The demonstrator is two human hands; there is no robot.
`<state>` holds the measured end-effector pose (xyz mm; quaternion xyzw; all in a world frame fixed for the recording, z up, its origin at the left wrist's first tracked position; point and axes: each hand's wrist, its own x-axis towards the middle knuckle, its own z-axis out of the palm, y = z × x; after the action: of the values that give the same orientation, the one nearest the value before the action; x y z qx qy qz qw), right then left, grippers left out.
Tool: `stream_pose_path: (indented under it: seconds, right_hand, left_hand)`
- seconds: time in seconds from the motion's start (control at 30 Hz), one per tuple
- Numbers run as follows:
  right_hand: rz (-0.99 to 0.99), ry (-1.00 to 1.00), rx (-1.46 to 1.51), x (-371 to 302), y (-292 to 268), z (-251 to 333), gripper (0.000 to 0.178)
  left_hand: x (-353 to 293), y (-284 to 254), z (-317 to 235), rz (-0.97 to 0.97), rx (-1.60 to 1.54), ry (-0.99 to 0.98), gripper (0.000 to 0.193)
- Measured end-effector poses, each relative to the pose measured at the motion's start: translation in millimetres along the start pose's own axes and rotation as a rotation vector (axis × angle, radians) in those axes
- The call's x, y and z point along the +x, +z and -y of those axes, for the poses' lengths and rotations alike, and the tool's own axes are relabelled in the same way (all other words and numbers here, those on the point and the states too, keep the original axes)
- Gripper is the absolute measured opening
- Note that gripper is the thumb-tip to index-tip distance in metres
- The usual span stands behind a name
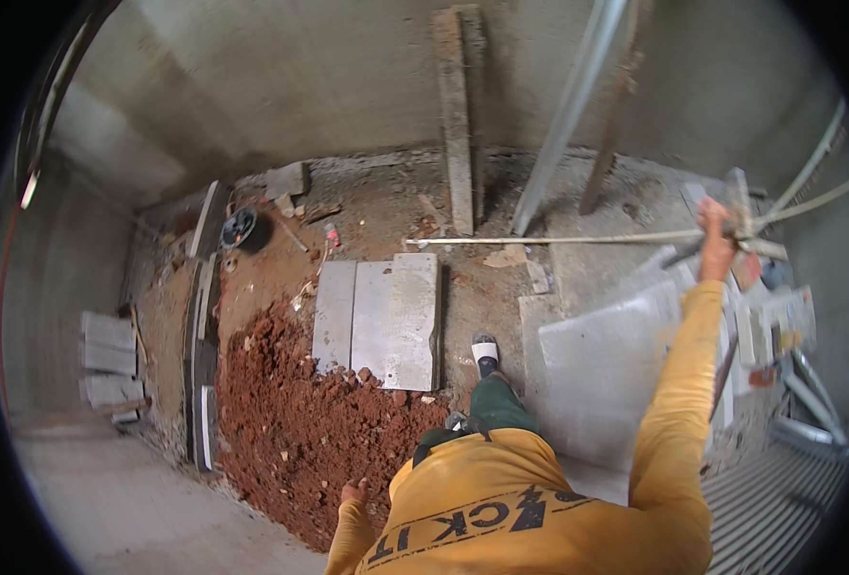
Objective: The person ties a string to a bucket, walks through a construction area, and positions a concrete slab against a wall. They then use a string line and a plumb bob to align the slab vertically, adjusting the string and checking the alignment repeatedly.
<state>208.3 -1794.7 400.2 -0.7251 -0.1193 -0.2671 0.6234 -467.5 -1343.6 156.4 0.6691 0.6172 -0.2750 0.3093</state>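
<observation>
My right hand [717,235] is raised out to the right, its fingers closed around a long thin pale rod [559,240] that runs level across the room. It grips where the rod meets other thin bars by the right wall. My left hand [353,494] hangs low beside my yellow shirt [501,498] with its fingers curled and nothing visible in it, just above the edge of a red soil pile [300,431]. My foot in a white shoe [485,350] stands on the dirt floor between two groups of grey slabs.
Flat grey slabs [381,311] lie by the soil; a larger slab [597,369] lies to the right. A wooden plank [456,115] and a metal pole [568,105] lean on the back wall. Black bucket [240,227] at back left, concrete blocks [108,369] at left.
</observation>
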Motion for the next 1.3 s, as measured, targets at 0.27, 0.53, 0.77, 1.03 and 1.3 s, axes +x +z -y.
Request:
stream_pose_path:
  seconds: [0.27,0.53,0.77,1.03,1.3]
  right_hand:
    - [-0.436,0.363,-0.518,112.6,-96.3,-252.9,0.037]
    - [-0.001,0.551,-0.423,12.3,46.0,-314.1,0.024]
    - [0.539,1.024,-0.326,-127.6,168.5,-324.1,0.027]
    - [1.043,1.223,-0.57,-199.9,274.7,-254.5,0.009]
    - [1.308,1.057,-1.093,-200.9,432.8,-211.8,0.021]
  left_hand:
    - [89.2,60.0,-51.3,-0.025,-0.569,-0.135,0.05]
    - [88.9,-18.5,-281.9,-0.348,-0.527,0.35,0.04]
    - [97.8,-30.9,-256.9,-0.477,-0.648,0.151,0.033]
    - [146.7,7.6,-221.0,-0.349,-0.808,-0.064,0.035]
    - [283.9,-94.4,-211.1,-0.4,-1.052,-0.159,0.034]
